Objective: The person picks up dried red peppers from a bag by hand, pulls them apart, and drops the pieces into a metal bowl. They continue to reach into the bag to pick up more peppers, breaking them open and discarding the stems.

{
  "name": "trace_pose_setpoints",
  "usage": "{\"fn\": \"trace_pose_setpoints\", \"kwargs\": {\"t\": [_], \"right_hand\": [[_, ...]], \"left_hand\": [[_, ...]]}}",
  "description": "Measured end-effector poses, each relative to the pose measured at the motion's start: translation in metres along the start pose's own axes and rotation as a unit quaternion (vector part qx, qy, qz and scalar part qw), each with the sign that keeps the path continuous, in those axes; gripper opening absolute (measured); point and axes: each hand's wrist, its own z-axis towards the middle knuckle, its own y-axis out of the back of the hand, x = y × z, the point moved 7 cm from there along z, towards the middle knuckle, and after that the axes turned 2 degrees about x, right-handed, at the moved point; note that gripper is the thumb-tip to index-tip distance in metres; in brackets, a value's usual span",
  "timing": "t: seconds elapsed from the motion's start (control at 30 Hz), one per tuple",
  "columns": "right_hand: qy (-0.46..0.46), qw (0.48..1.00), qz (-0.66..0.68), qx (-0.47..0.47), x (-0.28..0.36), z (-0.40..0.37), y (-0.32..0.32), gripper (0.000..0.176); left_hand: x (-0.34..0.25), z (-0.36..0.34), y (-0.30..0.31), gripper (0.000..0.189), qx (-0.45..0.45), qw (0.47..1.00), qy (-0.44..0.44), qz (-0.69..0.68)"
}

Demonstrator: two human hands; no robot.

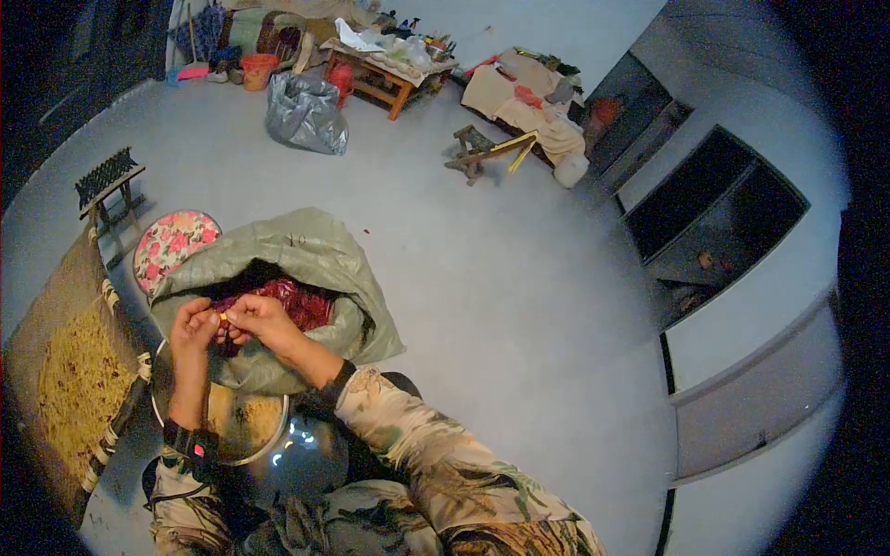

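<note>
My left hand [194, 326] and my right hand [261, 318] meet over the mouth of a green woven sack [311, 243]. Both are closed in a pinch, fingertips together on a small yellow-orange piece [223, 318], too small to name for sure. Inside the sack lie glossy dark red things [301, 301] that look like dried chillies. Below my hands, partly covered by the sack and my left forearm, a round pale-rimmed basin [286, 422] holds yellowish bits.
On the left leans a framed tray [111, 301] with yellow bits spread over it. Behind it are a flowered round stool top [176, 243] and a dark stand [109, 181]. Farther off are a grey plastic bag [306, 113], a wooden table [400, 93] and a folding stool [473, 153].
</note>
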Motion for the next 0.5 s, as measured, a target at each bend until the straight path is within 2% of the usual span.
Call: {"fn": "trace_pose_setpoints", "kwargs": {"t": [0.13,0.2,0.27,0.33,0.4,0.5], "right_hand": [[-0.007,0.999,0.034,0.012,-0.003,0.001,-0.003,0.017],[-0.011,1.0,-0.022,-0.009,0.0,0.001,0.0,0.017],[-0.004,0.999,-0.012,-0.037,0.002,0.0,0.001,0.017],[-0.016,0.999,-0.008,-0.051,-0.003,0.002,0.006,0.016],[-0.019,0.992,-0.01,-0.121,0.016,-0.002,0.003,0.017],[-0.018,0.99,-0.011,-0.136,0.009,-0.002,0.015,0.015]], "left_hand": [[-0.002,0.001,0.002,0.035,-0.019,1.0,-0.004,0.015],[0.006,0.001,0.005,0.036,-0.009,1.0,0.014,-0.021],[-0.003,-0.001,0.002,0.036,-0.034,0.998,-0.021,0.042],[-0.01,-0.003,-0.003,0.036,-0.05,0.998,-0.03,0.04],[-0.015,-0.004,-0.005,0.034,-0.046,0.999,-0.02,0.016],[-0.019,-0.008,-0.006,0.031,-0.066,0.998,-0.008,0.022]]}}
